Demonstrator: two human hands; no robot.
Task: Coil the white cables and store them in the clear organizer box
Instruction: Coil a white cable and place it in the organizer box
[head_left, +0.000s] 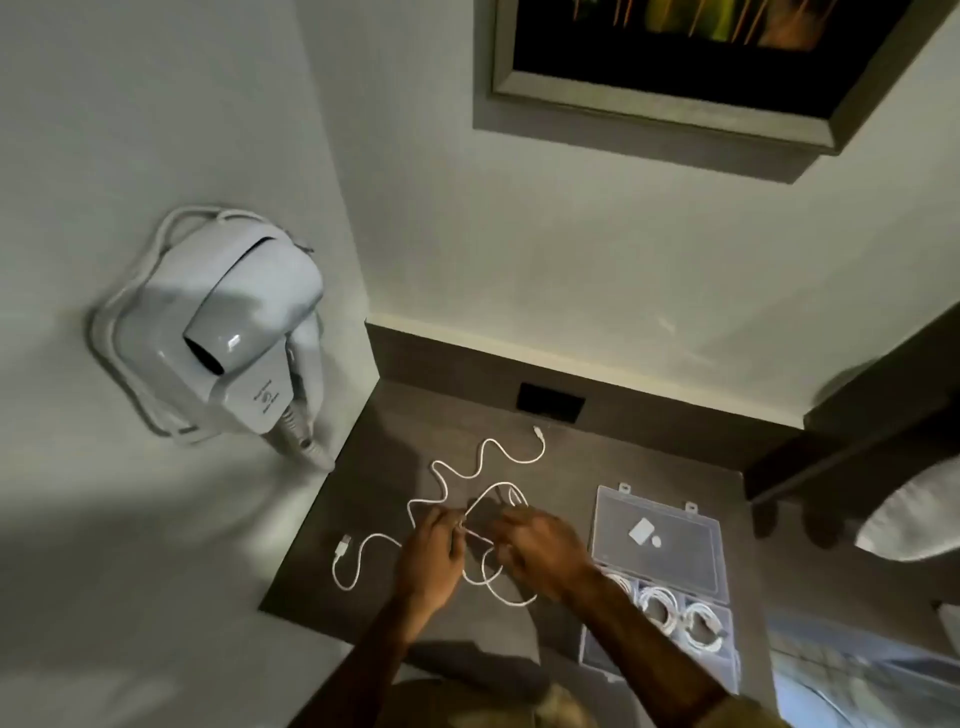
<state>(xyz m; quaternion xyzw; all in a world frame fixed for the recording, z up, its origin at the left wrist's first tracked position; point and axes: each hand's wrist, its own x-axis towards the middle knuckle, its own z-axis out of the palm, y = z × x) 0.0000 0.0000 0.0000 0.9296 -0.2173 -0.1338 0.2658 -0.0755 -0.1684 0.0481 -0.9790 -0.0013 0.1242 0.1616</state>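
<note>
My left hand (431, 545) and right hand (540, 551) both pinch the thin white cable (488, 452), which sprawls in loose loops away from my fingers; the box (608, 525) lies open to the right.

— Can we see how the right hand (540, 558) grips the white cable (483, 462)?
— No, we find its fingers blurred, and both hands cover the crossing strands.
— And the framed picture (691, 67)?
— We lose its top at the edge.
</note>
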